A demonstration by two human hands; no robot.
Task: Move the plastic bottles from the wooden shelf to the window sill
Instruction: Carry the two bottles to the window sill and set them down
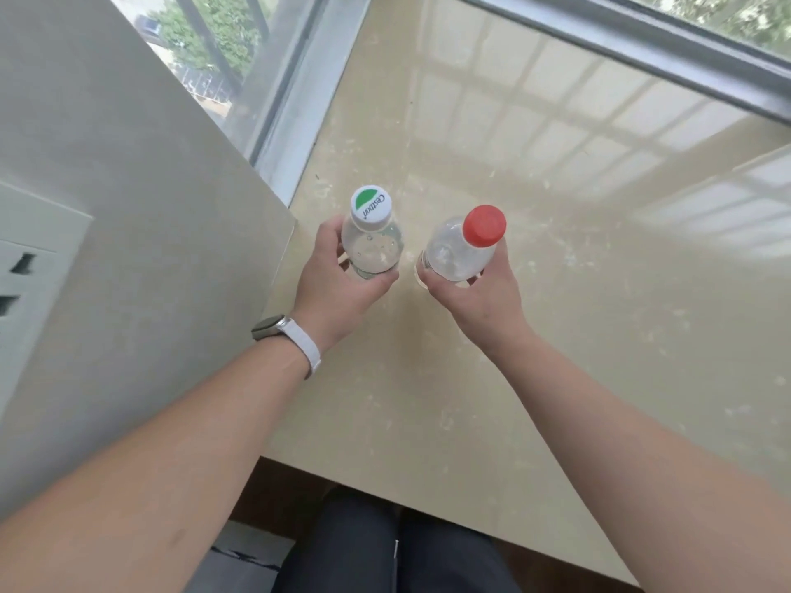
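I look straight down on two clear plastic bottles over the glossy beige window sill [556,336]. My left hand [338,288] is wrapped around the bottle with the white and green cap [371,233], which stands upright near the sill's left end. My right hand [475,297] grips the bottle with the red cap [458,246], tilted slightly to the right. The two bottles are a small gap apart. Whether their bases touch the sill is hidden by my hands. The wooden shelf is not in view.
A grey wall [128,207] with a socket plate [25,267] borders the sill on the left. Metal window frames [299,92] run along the sill's far and left sides. The sill's near edge [385,477] lies above my dark-trousered legs [385,549].
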